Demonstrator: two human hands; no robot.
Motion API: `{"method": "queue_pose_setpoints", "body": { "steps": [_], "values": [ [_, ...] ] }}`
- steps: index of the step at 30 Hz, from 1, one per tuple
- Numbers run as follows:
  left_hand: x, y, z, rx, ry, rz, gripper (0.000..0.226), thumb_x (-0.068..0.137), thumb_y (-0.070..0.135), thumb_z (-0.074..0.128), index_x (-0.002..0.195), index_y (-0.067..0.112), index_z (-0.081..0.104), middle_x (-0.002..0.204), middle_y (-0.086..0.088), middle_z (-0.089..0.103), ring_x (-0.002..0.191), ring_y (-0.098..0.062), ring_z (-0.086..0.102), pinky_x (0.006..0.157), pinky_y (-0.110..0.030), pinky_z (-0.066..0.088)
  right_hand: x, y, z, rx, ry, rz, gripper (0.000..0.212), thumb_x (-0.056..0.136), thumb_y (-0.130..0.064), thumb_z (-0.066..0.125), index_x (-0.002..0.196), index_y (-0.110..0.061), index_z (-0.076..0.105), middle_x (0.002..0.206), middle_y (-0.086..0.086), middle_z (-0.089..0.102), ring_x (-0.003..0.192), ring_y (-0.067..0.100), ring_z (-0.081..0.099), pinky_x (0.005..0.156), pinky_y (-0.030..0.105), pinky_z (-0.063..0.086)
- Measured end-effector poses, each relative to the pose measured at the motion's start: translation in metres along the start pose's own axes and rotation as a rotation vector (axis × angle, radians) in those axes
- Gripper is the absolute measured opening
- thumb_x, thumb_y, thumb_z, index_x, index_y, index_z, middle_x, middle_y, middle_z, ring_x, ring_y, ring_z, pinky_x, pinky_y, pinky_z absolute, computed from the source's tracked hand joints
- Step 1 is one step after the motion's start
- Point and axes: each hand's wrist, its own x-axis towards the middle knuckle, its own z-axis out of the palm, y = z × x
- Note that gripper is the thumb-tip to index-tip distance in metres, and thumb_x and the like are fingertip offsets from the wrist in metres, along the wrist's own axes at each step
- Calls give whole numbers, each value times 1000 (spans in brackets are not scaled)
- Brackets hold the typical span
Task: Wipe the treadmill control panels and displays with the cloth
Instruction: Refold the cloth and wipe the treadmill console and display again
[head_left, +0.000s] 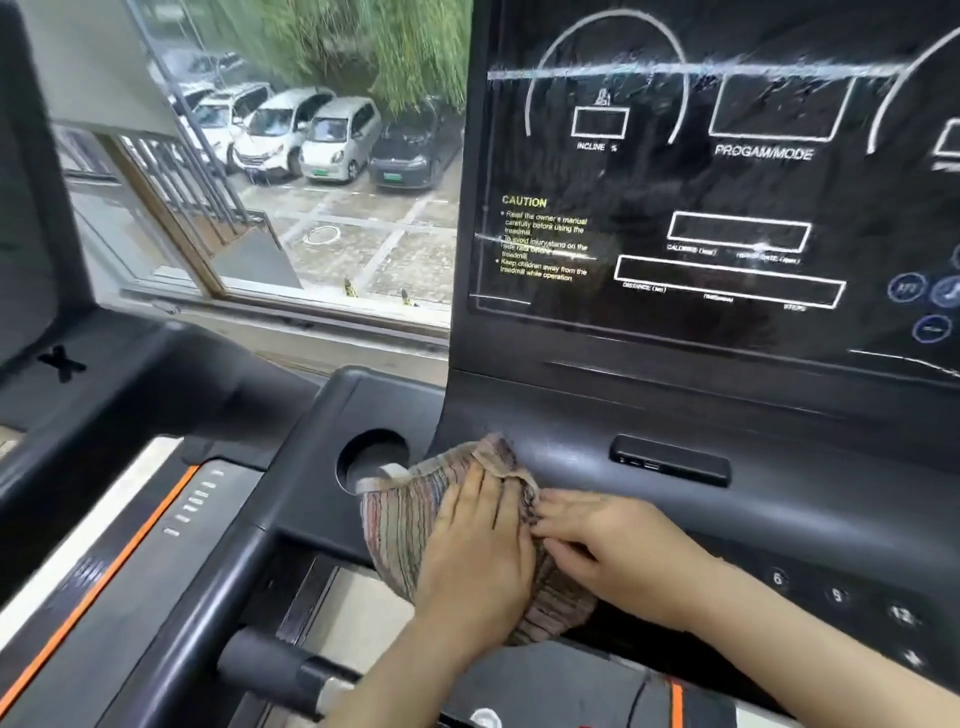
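Cloth (410, 525), striped and crumpled, lies at lower centre of the frame on the treadmill console (675, 519), beside the round cup holder (371, 460). Left hand (478, 545) lies flat on it, fingers spread and pressing down. Right hand (608, 545) pinches the cloth's edge with its fingertips. Display panel (727, 182), upper right, shows streaks.

Head view, close, facing forward-down at treadmill console (727, 415).

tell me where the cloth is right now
In the head view, the striped cloth lies low on the console, just right of the round cup holder, pressed under the left hand with the right hand touching its edge.
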Motion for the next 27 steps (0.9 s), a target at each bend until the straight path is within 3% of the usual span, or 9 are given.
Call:
{"method": "queue_pose_setpoints", "body": {
  "steps": [4, 7, 12, 15, 18, 20, 23, 27],
  "values": [
    [0, 52, 9, -3, 12, 71, 50, 92, 37, 36, 128, 11, 59, 134, -8, 57, 129, -26, 49, 113, -41, 29, -40, 25, -11, -82, -3, 117, 30, 90, -37, 40, 83, -25, 67, 96, -14, 69, 97, 6, 62, 72, 36, 54],
    [5, 96, 16, -10, -17, 145, 52, 92, 40, 37, 127, 10, 61, 132, -9, 59, 128, -27, 51, 107, -45, 39, -71, 45, -24, -153, 44, 234, 28, 84, -37, 42, 68, -24, 60, 74, -12, 64, 76, 13, 62, 59, 38, 52],
    [9, 152, 25, -4, -78, 275, 56, 92, 41, 37, 133, 7, 54, 139, -12, 52, 134, -28, 44, 107, -45, 38, -115, 69, -51, -156, 168, 332, 26, 79, -33, 45, 57, -22, 54, 61, -10, 54, 66, 14, 56, 60, 31, 44],
    [10, 180, 31, -14, -110, 367, 58, 95, 39, 31, 141, 6, 42, 147, -14, 42, 141, -29, 32, 114, -47, 27, -135, 79, -57, -176, 245, 408, 29, 76, -34, 45, 51, -20, 49, 53, -5, 47, 62, 20, 50, 58, 32, 41],
    [13, 226, 35, -78, -176, 512, 64, 98, 40, 25, 153, 9, 12, 160, -11, 12, 148, -25, 0, 119, -41, -3, -160, 90, -65, -289, 321, 560, 35, 77, -35, 46, 46, -17, 47, 46, 0, 43, 55, 27, 48, 53, 32, 38],
    [18, 264, 42, -76, -184, 604, 66, 98, 42, 25, 154, 13, 4, 162, -9, -1, 148, -22, -9, 118, -39, -9, -180, 101, -76, -318, 409, 725, 37, 80, -29, 55, 46, -14, 52, 44, -3, 38, 52, 28, 46, 51, 29, 31],
    [27, 309, 54, -1, -190, 726, 69, 95, 45, 26, 154, 14, 7, 161, -9, 8, 148, -24, -6, 118, -41, -9, -209, 116, -89, -265, 469, 1000, 31, 84, -24, 60, 56, -16, 53, 51, -10, 32, 58, 24, 39, 50, 30, 25],
    [34, 317, 55, -39, -213, 714, 74, 90, 41, 34, 154, 17, 7, 162, -3, 6, 147, -15, -14, 118, -37, -11, -221, 117, -80, -98, 600, 1041, 24, 89, -24, 57, 68, -22, 46, 72, -4, 49, 65, 21, 46, 56, 32, 27]
  ]
}}
